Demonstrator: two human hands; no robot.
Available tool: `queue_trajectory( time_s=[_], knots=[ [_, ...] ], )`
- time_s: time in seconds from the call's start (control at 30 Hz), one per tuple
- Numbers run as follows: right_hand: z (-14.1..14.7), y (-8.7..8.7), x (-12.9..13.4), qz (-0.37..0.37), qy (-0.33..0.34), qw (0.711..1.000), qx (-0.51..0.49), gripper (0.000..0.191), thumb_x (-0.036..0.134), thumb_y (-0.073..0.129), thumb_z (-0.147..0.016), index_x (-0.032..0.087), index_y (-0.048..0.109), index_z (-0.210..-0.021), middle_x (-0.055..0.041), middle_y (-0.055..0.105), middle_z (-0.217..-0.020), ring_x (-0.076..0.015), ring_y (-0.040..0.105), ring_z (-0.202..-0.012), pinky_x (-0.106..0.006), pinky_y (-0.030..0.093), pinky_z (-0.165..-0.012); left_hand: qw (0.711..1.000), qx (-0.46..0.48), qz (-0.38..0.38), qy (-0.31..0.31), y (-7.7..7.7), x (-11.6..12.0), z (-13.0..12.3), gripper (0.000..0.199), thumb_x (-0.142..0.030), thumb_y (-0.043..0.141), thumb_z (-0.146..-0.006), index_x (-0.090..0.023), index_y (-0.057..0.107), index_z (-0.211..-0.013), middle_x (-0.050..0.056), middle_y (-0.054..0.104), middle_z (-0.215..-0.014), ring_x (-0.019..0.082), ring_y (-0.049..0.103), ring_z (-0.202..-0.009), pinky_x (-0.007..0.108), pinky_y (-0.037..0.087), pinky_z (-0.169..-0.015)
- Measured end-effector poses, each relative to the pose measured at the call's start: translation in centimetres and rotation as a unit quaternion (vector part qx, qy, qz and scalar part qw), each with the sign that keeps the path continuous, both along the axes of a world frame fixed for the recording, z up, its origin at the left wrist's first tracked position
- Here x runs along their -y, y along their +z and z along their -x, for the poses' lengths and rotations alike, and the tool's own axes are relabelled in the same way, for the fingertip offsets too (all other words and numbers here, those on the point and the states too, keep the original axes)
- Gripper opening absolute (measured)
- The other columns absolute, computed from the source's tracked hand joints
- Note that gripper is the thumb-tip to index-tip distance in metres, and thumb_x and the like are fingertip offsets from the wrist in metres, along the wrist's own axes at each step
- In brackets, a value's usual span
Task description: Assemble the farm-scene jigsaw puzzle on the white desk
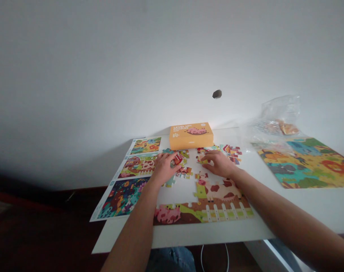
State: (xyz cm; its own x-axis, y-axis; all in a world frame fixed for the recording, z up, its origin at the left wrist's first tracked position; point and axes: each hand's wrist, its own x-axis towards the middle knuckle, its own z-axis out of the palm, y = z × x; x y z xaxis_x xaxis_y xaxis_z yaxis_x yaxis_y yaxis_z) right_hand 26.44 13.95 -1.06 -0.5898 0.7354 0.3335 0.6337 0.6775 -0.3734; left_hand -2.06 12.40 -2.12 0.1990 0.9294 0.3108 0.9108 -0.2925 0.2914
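Note:
My left hand (pixel 164 166) is over loose puzzle pieces, its fingers closed on a red piece (pixel 177 158). To the right, my right hand (pixel 218 163) has its thumb and fingers curved over a piece (pixel 202 158) near the top of the puzzle. Below both hands lies a partly joined farm puzzle (pixel 225 206), with a cow, a white fence and a pink pig along the bottom. Several loose pieces (pixel 184 172) are between the hands, and more colourful pieces (pixel 233 151) lie beyond my right hand.
An orange puzzle box (pixel 191 140) stands against the wall. The picture sheet (pixel 123 196) lies at the left, overhanging the white table (pixel 166 237). On the right are a finished animal puzzle (pixel 310 166) and a crumpled clear plastic bag (pixel 282 115).

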Motion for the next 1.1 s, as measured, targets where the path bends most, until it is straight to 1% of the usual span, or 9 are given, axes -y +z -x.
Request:
queue_trajectory(
  time_s=[0.1, 0.17, 0.3, 0.4, 0.53, 0.7, 0.9, 1.03, 1.1],
  knots=[
    [-0.4, -0.3, -0.5, -0.029, -0.095, 0.995, 0.031, 0.032, 0.037, 0.064, -0.086, 0.022, 0.070, -0.114, -0.0106, 0.062, -0.100, -0.0231, 0.059, -0.094, -0.035, 0.045, -0.084, 1.000, 0.010, 0.002, -0.009, -0.1, -0.1, 0.0, 0.056, -0.036, 0.072, -0.078, -0.022, 0.060, -0.130, 0.006, 0.067, -0.102, 0.027, 0.054, -0.103, 0.043, 0.041, -0.098],
    [-0.6, -0.3, -0.6, -0.028, -0.132, 0.989, 0.053, 0.033, 0.042, 0.067, -0.084, 0.022, 0.072, -0.110, -0.0109, 0.060, -0.101, -0.0250, 0.058, -0.097, -0.036, 0.045, -0.085, 1.000, 0.009, -0.003, -0.010, -0.2, -0.1, 0.0, 0.056, -0.035, 0.072, -0.077, -0.024, 0.060, -0.131, 0.006, 0.067, -0.101, 0.027, 0.055, -0.103, 0.042, 0.041, -0.097],
    [-0.7, -0.2, -0.5, -0.014, -0.167, 0.983, 0.070, 0.022, 0.040, 0.065, -0.085, 0.024, 0.075, -0.095, -0.0105, 0.059, -0.100, -0.0253, 0.057, -0.097, -0.039, 0.043, -0.087, 1.000, -0.012, -0.020, 0.004, -0.3, -0.1, 0.1, 0.054, -0.040, 0.070, -0.078, -0.028, 0.061, -0.129, 0.007, 0.064, -0.114, 0.028, 0.053, -0.112, 0.044, 0.039, -0.102],
    [-0.9, -0.1, -0.6, -0.013, -0.204, 0.976, 0.072, 0.022, 0.035, 0.065, -0.084, 0.025, 0.075, -0.100, -0.0115, 0.059, -0.100, -0.0275, 0.057, -0.097, -0.041, 0.043, -0.089, 1.000, -0.009, -0.016, 0.003, -0.4, -0.1, 0.2, 0.051, -0.039, 0.067, -0.081, -0.028, 0.061, -0.130, 0.006, 0.064, -0.120, 0.028, 0.051, -0.114, 0.044, 0.038, -0.104],
    [-1.3, -0.2, -1.3, -0.013, -0.248, 0.967, 0.050, 0.024, 0.037, 0.062, -0.086, 0.025, 0.075, -0.102, -0.0130, 0.061, -0.106, -0.0293, 0.056, -0.100, -0.042, 0.043, -0.089, 1.000, -0.012, -0.016, 0.005, -0.4, -0.2, 0.3, 0.050, -0.034, 0.068, -0.080, -0.028, 0.061, -0.130, 0.005, 0.066, -0.116, 0.028, 0.051, -0.111, 0.044, 0.039, -0.101],
    [-1.5, -0.2, -1.9, -0.007, -0.235, 0.970, 0.057, 0.036, 0.040, 0.059, -0.088, 0.027, 0.066, -0.120, -0.0086, 0.059, -0.131, -0.0308, 0.053, -0.115, -0.043, 0.041, -0.092, 0.999, -0.022, -0.025, 0.002, -0.2, -0.1, 0.2, 0.046, -0.033, 0.068, -0.080, -0.028, 0.064, -0.125, 0.004, 0.066, -0.112, 0.028, 0.052, -0.108, 0.043, 0.041, -0.099],
    [-1.8, 0.4, -1.8, 0.008, -0.243, 0.969, 0.053, 0.024, 0.041, 0.059, -0.086, 0.023, 0.074, -0.088, -0.0082, 0.071, -0.103, -0.0280, 0.060, -0.101, -0.040, 0.041, -0.090, 0.999, -0.028, -0.032, -0.001, -0.4, -0.2, 0.3, 0.039, -0.035, 0.067, -0.081, -0.029, 0.068, -0.119, 0.004, 0.066, -0.112, 0.027, 0.053, -0.106, 0.043, 0.042, -0.098],
    [-1.9, 0.1, -2.0, -0.007, -0.216, 0.976, 0.042, 0.033, 0.039, 0.059, -0.084, 0.024, 0.071, -0.111, -0.0086, 0.066, -0.124, -0.0281, 0.058, -0.112, -0.041, 0.040, -0.096, 0.999, -0.026, -0.037, -0.005, -0.5, -0.2, 0.2, 0.036, -0.036, 0.064, -0.083, -0.029, 0.068, -0.118, 0.004, 0.066, -0.112, 0.026, 0.054, -0.107, 0.043, 0.042, -0.099],
    [-1.8, -0.2, -2.1, -0.004, -0.187, 0.981, 0.051, 0.038, 0.040, 0.060, -0.082, 0.025, 0.069, -0.116, -0.0076, 0.064, -0.128, -0.0287, 0.057, -0.115, -0.042, 0.039, -0.098, 0.999, -0.022, -0.037, -0.011, -0.5, -0.1, 0.1, 0.034, -0.036, 0.063, -0.083, -0.028, 0.069, -0.116, 0.004, 0.066, -0.115, 0.026, 0.054, -0.109, 0.043, 0.041, -0.101]
  ],
)
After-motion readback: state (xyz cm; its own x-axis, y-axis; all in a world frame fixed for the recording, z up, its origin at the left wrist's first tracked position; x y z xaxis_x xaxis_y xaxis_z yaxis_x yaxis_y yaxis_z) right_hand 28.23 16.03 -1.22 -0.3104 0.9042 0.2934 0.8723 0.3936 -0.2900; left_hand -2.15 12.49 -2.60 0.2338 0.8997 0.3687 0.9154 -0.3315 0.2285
